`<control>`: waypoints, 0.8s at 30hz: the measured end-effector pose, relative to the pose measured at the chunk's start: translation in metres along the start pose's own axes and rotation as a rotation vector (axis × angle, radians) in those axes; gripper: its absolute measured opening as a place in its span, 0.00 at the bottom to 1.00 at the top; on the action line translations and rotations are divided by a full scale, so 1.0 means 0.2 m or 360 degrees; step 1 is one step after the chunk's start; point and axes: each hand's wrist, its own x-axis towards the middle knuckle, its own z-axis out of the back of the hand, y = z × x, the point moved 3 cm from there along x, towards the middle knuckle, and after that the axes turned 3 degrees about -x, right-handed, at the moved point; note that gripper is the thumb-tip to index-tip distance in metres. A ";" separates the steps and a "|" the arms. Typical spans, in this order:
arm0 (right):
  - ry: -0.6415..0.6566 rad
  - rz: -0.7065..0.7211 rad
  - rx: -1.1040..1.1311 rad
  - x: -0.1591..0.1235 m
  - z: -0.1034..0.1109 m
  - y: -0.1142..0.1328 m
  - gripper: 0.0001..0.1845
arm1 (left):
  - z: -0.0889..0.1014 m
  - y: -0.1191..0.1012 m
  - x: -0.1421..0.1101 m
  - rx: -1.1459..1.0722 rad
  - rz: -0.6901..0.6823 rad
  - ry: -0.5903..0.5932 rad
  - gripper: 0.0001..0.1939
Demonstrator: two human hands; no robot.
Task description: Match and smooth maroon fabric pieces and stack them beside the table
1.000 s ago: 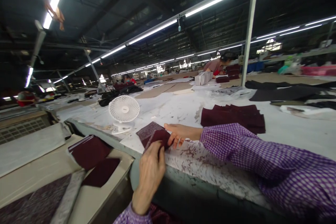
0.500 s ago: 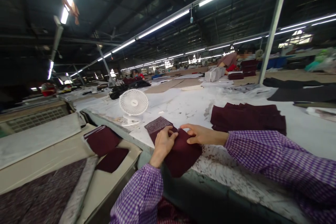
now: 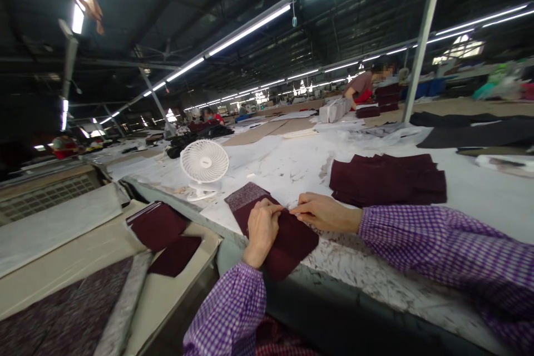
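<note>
A dark maroon fabric piece lies at the front edge of the table, its near corner hanging over. My left hand presses on it, thumb and fingers pinching at its upper edge. From the other side my right hand meets the same edge, fingertips closed on the fabric close to my left thumb. What lies exactly between the right fingertips is too small to make out. Beneath and behind the left hand, another maroon piece with a speckled grey-purple end shows.
A white fan stands behind the fabric. Right of my hands lies a maroon fabric stack. On a lower surface at left sit more maroon pieces and a speckled panel. A co-worker leans over the table farther back.
My right hand's fingers have closed from a spread pose and come in to the fabric's edge by my left thumb. The whole view has shifted slightly.
</note>
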 end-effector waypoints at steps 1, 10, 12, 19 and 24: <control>-0.0005 0.0010 -0.0009 0.00 -0.01 0.00 0.13 | 0.00 0.00 0.00 -0.0002 -0.0003 -0.0004 0.11; -0.0081 0.0078 -0.0079 -0.01 -0.04 -0.02 0.12 | 0.02 0.00 -0.02 -0.0166 0.0032 -0.0035 0.10; -0.0093 0.0085 -0.0075 -0.01 -0.04 -0.02 0.12 | 0.02 -0.01 -0.02 -0.0055 -0.0032 -0.0007 0.11; -0.0073 0.0048 -0.0071 -0.01 -0.04 -0.02 0.12 | 0.01 -0.05 -0.03 0.0373 -0.0224 0.0083 0.14; -0.0096 -0.0084 0.0057 0.00 -0.01 -0.03 0.15 | 0.01 -0.06 -0.03 0.0485 -0.0312 0.0116 0.14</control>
